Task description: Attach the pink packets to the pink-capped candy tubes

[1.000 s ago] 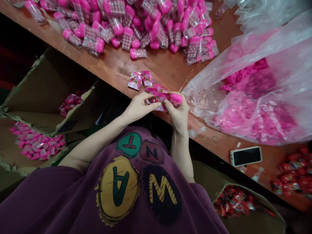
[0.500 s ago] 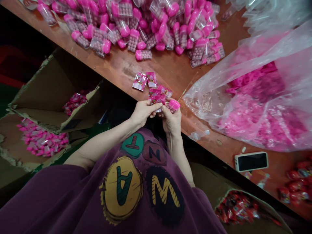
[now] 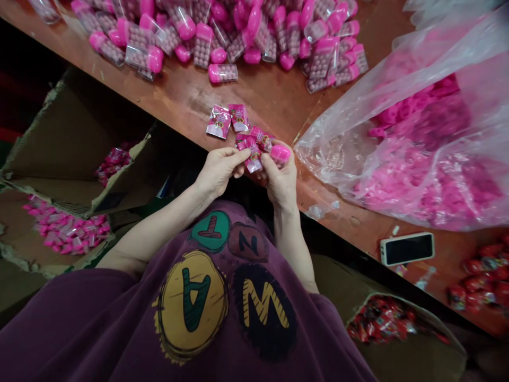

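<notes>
At the table's [image 3: 175, 109] near edge, my left hand [image 3: 220, 170] pinches a small shiny pink sachet [image 3: 252, 157] between thumb and fingers. My right hand [image 3: 283, 184] is closed around a small candy bottle with a bright pink cap [image 3: 280, 154]; its clear body is mostly hidden by the fingers. The right thumb reaches the sachet's right side, and I cannot tell whether it grips it. Just beyond the hands lie a silvery-pink sachet [image 3: 218, 122], a pink sachet [image 3: 239, 117] beside it, and another pink sachet [image 3: 261, 138] partly behind the held one.
Many pink-capped candy bottles [image 3: 202, 45] are heaped at the back. A clear bag of pink pieces [image 3: 429, 180] covers the right side, with a phone [image 3: 407, 249] in front. Cartons hold pink packs [image 3: 71, 228] at left and red packs [image 3: 384, 321] at lower right.
The held sachet has turned and now shows a different part of its print. Both hands keep their hold close together. The whole view has shifted slightly.
</notes>
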A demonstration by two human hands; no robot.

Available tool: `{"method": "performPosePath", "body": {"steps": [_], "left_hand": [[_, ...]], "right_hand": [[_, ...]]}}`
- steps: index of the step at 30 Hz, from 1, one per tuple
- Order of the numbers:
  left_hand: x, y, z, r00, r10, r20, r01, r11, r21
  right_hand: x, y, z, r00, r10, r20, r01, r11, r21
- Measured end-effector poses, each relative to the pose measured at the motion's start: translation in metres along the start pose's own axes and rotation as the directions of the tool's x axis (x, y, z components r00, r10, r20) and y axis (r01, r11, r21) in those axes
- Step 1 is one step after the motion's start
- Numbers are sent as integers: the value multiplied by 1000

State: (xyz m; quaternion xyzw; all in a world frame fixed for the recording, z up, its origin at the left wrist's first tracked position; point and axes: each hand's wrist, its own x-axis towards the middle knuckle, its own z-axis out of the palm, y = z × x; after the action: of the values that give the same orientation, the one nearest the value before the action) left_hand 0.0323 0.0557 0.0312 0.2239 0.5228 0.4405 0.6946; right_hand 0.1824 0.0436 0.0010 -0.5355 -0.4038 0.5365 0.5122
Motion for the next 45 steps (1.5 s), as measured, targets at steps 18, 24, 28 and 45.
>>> {"method": "performPosePath", "body": {"steps": [18,24,28,45], "left_hand": [[6,-7,8,991,-33,-130,11,986,-168],[7,-11,7,994,-49,-96,28,977,-213],[7,-11,4,996,-57,-75,40,978,-206],[6,-10,5,1000,2,18,0,993,-115]], "right_hand": [[-39,5,23,994,113,-9,-110,985,134],[-46,1,24,982,170,81,-183,964,193],[-43,0,23,970,205,134,-233,942,240],[-38,-6,15,909,261,326,-366,874,320]]}}
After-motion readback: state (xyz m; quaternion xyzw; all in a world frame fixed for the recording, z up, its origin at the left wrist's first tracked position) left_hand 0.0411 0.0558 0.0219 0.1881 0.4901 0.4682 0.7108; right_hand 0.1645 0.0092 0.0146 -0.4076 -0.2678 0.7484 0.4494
